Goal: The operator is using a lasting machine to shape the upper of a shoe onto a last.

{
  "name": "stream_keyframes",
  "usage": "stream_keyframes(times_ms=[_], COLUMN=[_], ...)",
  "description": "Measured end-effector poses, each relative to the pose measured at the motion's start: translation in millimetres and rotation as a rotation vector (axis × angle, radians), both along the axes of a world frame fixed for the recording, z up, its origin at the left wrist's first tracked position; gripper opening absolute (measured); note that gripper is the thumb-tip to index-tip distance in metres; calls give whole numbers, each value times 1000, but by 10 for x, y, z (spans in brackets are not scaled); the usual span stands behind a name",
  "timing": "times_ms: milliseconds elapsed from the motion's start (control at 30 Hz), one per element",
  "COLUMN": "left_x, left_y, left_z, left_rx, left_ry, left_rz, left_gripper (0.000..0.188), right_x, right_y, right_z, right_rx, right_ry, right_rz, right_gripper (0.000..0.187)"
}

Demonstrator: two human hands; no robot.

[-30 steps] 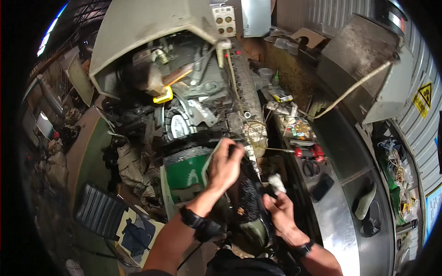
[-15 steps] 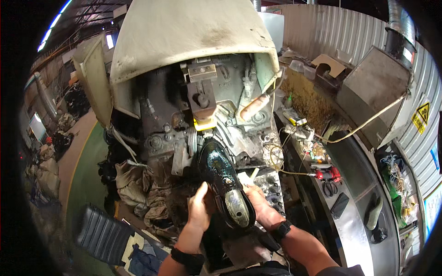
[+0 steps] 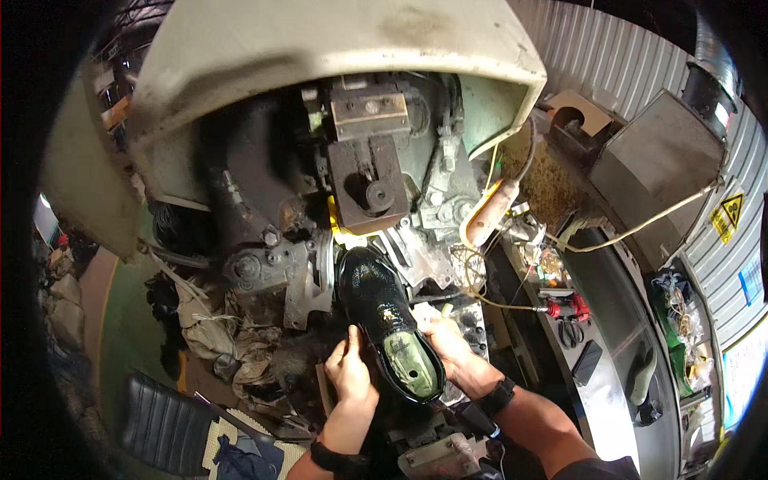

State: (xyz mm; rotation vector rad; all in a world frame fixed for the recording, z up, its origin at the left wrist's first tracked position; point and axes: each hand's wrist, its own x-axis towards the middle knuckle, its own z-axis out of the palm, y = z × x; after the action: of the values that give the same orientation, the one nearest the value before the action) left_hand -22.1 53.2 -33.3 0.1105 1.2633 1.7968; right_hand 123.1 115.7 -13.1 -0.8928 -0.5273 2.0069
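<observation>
A glossy black shoe upper (image 3: 374, 300) is stretched over a pale green last (image 3: 410, 364), its heel end toward me. The toe points away and meets the machine's metal jaws (image 3: 324, 264), below a dark block (image 3: 368, 184). My left hand (image 3: 350, 372) is against the shoe's left side, fingers curled and partly hidden, thumb upward. On the right side near the heel, my right hand (image 3: 450, 344) grips the shoe, with some of its fingers hidden by it.
A large cream hood (image 3: 336, 48) overhangs the machine. A lamp with a handle (image 3: 490, 214) hangs at its right. On the right-hand bench lie a red power tool (image 3: 566, 306) and a dark flat case (image 3: 588, 362). A black chair (image 3: 164, 424) stands at lower left, near crumpled cloth (image 3: 212, 320).
My view has moved closer to the machine, so the hood and block look larger. The shoe's toe sits close against the jaws. My left hand appears slightly lower along the shoe.
</observation>
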Motion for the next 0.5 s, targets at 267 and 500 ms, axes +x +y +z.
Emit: stream_keyframes(times_ms=[267, 500], left_x=[265, 236], left_y=[273, 284], left_z=[-391, -640], left_rx=[-9, 115], left_ry=[-8, 20], left_rz=[245, 269], left_gripper=[29, 29], right_x=[-6, -94], right_y=[180, 150], right_z=[-534, -580], right_rx=[123, 185], right_ry=[90, 120], right_rz=[0, -54], right_gripper=[31, 27])
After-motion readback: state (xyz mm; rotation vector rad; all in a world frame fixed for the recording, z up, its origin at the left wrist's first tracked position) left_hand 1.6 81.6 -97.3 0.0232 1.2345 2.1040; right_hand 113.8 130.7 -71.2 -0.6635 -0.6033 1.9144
